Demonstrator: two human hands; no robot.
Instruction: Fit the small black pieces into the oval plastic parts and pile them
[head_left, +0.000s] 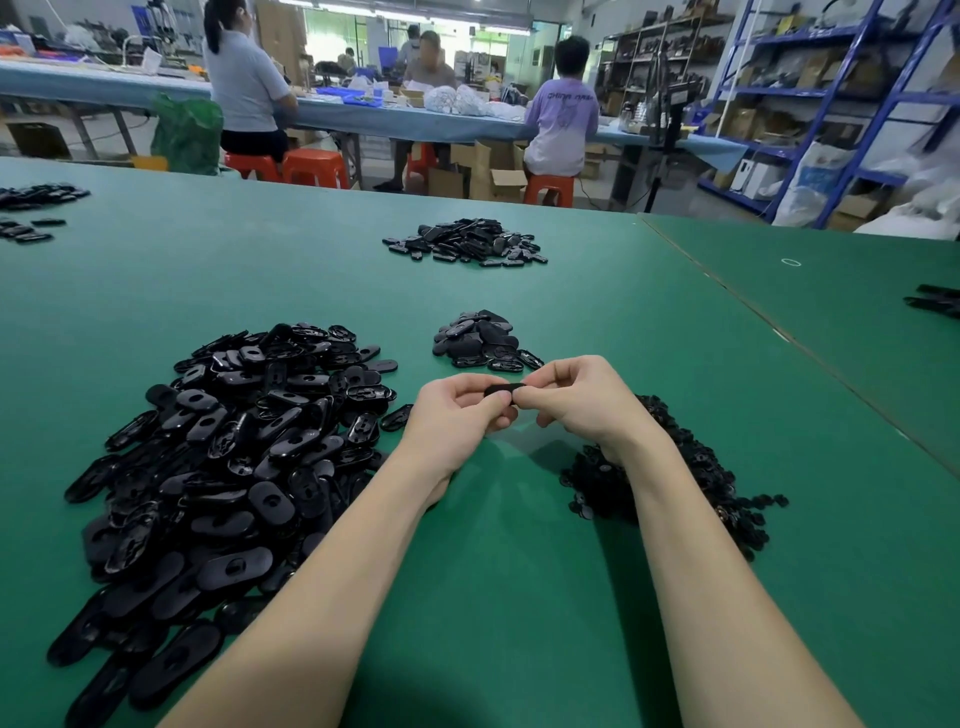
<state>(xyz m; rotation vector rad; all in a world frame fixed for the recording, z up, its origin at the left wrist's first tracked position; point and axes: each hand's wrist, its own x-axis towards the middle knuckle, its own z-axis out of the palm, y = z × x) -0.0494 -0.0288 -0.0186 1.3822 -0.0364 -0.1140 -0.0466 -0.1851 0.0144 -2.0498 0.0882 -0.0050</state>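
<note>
Black oval part (503, 388) between the hands. Glossy black ovals (223, 457) heaped left of the hands, matte black pieces (680, 467) under the right wrist, all on a plain green table (519, 571).

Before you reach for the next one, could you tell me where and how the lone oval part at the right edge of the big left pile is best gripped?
Pinch the lone oval part across its two long edges, coming from above and from the right, its open side. It appears to lie flat on the green table with the big pile crowding its left.
</note>
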